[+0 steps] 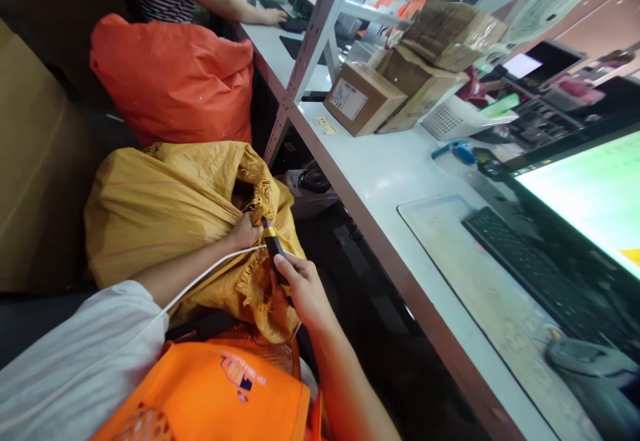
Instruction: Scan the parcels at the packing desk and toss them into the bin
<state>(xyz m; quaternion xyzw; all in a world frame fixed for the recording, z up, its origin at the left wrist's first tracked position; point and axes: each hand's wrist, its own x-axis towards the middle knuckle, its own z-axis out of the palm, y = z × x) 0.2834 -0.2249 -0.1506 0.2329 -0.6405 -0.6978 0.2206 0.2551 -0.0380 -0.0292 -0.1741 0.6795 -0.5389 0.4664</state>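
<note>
A full yellow woven sack (160, 201) with frayed edges lies in front of me, left of the desk. My left hand (246, 231) is closed on the sack's bunched cloth near its frayed mouth. In my right hand (300, 281) is a black and yellow utility knife (273, 244), its front end pointing up at the cloth beside my left fingers. Whether the blade touches the sack cannot be made out. A white cord (215, 266) runs from near the knife down across my left forearm. Below the sack, my orange vest (235, 388) shows.
The white desk (370, 174) on the right holds cardboard boxes (367, 98), a keyboard (530, 268), a mouse (590, 358) and a monitor (595, 188). A metal post (315, 34) rises at its corner. Behind stands a red sack (175, 81); a co-worker's hand (273, 16) rests by another mouse.
</note>
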